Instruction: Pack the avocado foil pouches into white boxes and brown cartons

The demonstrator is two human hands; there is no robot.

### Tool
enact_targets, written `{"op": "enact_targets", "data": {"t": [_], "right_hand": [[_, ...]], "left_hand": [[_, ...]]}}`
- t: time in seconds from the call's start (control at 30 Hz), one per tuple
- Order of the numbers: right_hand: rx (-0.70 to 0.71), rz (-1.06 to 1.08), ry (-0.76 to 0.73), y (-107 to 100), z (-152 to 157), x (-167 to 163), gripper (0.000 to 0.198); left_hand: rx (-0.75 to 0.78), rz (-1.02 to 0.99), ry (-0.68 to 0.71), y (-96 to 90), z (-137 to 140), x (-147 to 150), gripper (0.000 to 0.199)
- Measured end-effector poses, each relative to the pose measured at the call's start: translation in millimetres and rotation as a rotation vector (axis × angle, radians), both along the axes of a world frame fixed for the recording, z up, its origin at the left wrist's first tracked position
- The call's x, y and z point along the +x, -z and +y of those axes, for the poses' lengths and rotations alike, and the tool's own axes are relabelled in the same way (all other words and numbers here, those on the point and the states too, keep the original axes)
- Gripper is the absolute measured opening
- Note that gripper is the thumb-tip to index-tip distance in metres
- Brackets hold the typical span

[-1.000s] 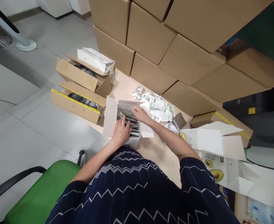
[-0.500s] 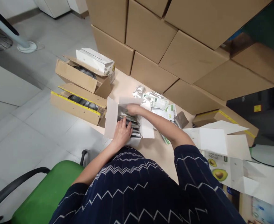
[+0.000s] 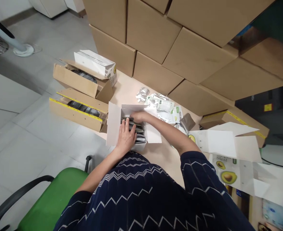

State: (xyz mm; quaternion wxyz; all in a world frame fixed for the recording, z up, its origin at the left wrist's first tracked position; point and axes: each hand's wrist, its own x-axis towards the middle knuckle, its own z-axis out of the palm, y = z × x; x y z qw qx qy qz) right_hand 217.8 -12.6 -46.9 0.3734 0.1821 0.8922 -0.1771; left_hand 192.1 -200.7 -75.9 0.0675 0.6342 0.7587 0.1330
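An open white carton (image 3: pixel 114 123) stands on the table close to my body, its flaps folded outward. Several flat silvery pouches (image 3: pixel 139 134) are packed upright in a row inside it. My left hand (image 3: pixel 126 136) lies over the near left rim, fingers stretched out across the tops of the pouches. My right hand (image 3: pixel 138 116) reaches down into the far end of the carton. Its fingertips are hidden, so whether a pouch is between them does not show. Beyond the carton, to the right, loose silver and white pouches (image 3: pixel 165 106) lie in a pile.
Two open brown boxes (image 3: pixel 75 110) holding dark items stand at the left, with a white box (image 3: pixel 90 62) behind. Stacked brown cartons (image 3: pixel 155 67) wall off the back. An open avocado-printed carton (image 3: pixel 220 142) sits at the right. A green chair (image 3: pixel 57 195) is at lower left.
My right hand has gone lower into the far end of the carton. My left hand stays on the pouches, its fingers slightly farther forward. The view has shifted a little.
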Motion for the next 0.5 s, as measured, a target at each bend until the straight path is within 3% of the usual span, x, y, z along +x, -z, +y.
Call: {"op": "enact_targets", "data": {"t": [0.5], "right_hand": [[-0.151, 0.367, 0.115, -19.3, -10.7, 59.3, 0.038]], "left_hand": [[-0.059, 0.058, 0.037, 2.8, 9.3, -1.4, 0.053]]}}
